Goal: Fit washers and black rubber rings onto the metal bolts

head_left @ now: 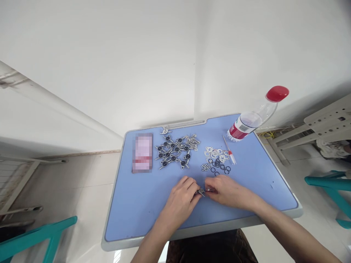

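My left hand pinches a small metal fitting just above the near part of the table. Right beside it, my right hand has its fingers closed round a small shiny piece, mostly hidden, whose kind I cannot make out. The two sets of fingertips almost meet at the fitting. Beyond them lie a little heap of small metal nuts or balls, black rubber rings and flat silvery plates with holes. A screwdriver with a red and clear handle lies beside the plates.
Several metal fittings with black round caps lie on the blue table, next to loose metal pins. A blurred-out flat rectangular object is at left. A red-capped plastic bottle stands at back right, near the wall.
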A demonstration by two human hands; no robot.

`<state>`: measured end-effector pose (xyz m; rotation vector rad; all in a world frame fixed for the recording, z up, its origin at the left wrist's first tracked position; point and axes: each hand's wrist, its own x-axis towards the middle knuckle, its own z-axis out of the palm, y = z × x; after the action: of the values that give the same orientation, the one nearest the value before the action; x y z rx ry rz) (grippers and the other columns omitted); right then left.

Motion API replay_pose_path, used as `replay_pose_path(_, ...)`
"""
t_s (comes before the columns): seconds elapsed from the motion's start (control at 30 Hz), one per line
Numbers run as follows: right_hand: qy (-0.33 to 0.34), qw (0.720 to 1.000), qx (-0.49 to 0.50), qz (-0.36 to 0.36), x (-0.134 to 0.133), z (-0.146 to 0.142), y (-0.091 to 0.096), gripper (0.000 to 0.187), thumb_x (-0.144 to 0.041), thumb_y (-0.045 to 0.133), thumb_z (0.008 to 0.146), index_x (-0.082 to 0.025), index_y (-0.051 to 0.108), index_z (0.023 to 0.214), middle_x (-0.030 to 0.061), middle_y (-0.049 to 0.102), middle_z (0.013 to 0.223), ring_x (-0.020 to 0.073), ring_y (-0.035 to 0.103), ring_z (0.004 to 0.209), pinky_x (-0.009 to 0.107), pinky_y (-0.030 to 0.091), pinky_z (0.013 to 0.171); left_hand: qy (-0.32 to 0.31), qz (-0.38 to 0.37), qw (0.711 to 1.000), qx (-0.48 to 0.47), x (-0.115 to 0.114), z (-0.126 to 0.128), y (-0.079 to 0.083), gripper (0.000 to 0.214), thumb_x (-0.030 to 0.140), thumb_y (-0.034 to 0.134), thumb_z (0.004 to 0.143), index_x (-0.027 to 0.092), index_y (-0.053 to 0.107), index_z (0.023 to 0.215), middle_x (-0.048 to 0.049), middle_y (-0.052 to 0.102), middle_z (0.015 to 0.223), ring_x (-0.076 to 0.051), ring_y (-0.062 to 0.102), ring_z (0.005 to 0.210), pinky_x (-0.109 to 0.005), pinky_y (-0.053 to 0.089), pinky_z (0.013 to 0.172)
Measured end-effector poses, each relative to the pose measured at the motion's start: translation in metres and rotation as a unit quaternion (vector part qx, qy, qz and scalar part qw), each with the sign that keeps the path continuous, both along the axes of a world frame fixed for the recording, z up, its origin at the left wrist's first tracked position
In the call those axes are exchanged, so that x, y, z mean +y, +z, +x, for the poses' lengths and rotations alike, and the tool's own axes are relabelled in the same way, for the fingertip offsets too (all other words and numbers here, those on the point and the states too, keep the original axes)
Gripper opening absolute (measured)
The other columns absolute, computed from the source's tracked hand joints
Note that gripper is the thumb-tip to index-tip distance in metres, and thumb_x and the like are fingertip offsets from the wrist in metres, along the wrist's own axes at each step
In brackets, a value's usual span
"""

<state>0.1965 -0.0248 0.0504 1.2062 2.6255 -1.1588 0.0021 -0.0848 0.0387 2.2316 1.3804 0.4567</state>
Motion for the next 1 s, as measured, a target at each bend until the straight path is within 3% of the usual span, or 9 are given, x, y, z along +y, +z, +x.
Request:
replay_pose_path(0.27,-0.112,0.976,0.134,-0.131,0.020,0.029,0.016,0.020,-0.037,0.057,0.088,-0.019,0.058,0.078,-0.0060,0.044,0.058,0.0090,0.036,0.053,0.021,0.030,0.050,-0.004,0.002,1.000,0.005,0.000,-0.001,0.002,0.006,0.013,0.058,0.090,0.019,0.056,0.090,-0.0022,0.058,0.089,-0.020,0.053,0.088,-0.034,0.047,0.074)
replay_pose_path(0.53,-0.219,0.950,0.209,-0.079,0.036,0.044,0.005,0.027,-0.045,0.059,0.087,-0.019,0.059,0.080,-0.0050,0.043,0.058,0.0099,0.035,0.054,0.024,0.030,0.050,-0.011,0.017,1.000,0.013,0.000,-0.001,0.002,0.007,0.012,0.057,0.090,0.019,0.057,0.091,-0.0021,0.058,0.089,-0.020,0.053,0.088,-0.034,0.047,0.075)
replay_pose_path(0.67,-0.212,0.953,0.206,-0.070,0.038,0.041,0.002,0.025,-0.043,0.059,0.086,-0.019,0.060,0.080,-0.0066,0.040,0.055,0.0096,0.036,0.052,0.024,0.032,0.051,-0.011,0.016,1.000,0.012,0.001,-0.002,0.002,0.007,0.012,0.058,0.090,0.019,0.057,0.091,-0.0019,0.058,0.089,-0.020,0.053,0.088,-0.034,0.048,0.076)
replay_pose_path(0.8,-0.201,0.957,0.206,-0.046,0.037,0.037,-0.002,0.021,-0.038,0.057,0.087,-0.018,0.062,0.082,-0.0015,0.056,0.071,0.0112,0.047,0.062,0.025,0.040,0.059,-0.014,0.022,1.000,0.006,0.001,-0.002,0.002,0.007,0.012,0.057,0.090,0.019,0.057,0.092,-0.0021,0.058,0.089,-0.020,0.052,0.088,-0.034,0.048,0.075)
replay_pose_path(1.0,-0.194,0.962,0.190,-0.009,0.038,0.035,-0.003,0.016,-0.032,0.056,0.086,-0.019,0.064,0.082,0.0009,0.063,0.080,0.0135,0.053,0.070,0.027,0.044,0.066,-0.011,0.019,1.000,0.003,0.001,-0.002,0.003,0.009,0.011,0.057,0.089,0.020,0.058,0.092,-0.0015,0.058,0.088,-0.020,0.053,0.088,-0.033,0.048,0.074)
